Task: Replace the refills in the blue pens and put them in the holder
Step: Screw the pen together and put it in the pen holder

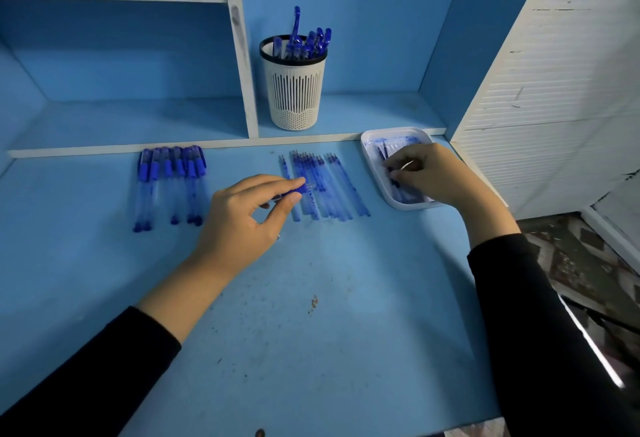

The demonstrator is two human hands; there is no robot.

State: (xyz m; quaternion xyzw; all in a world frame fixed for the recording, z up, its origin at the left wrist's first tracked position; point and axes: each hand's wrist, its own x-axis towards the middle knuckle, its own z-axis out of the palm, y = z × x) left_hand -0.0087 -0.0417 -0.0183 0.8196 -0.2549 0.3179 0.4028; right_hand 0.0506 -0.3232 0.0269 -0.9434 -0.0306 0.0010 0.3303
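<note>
My left hand (247,218) pinches a blue pen (298,190) between thumb and fingers, its tip over a row of several refills (330,185) lying on the blue desk. My right hand (427,173) reaches into a white tray (374,156) at the right and pinches a thin refill (393,177) there among other blue refills. A row of several capped blue pens (171,183) lies at the left. The white slotted holder (294,90) stands on the shelf behind, with several blue pens in it.
A white shelf divider (242,55) rises just left of the holder. A white slatted panel (561,90) bounds the desk on the right, with patterned floor (585,263) below it. The desk's front edge (311,431) runs near the frame bottom.
</note>
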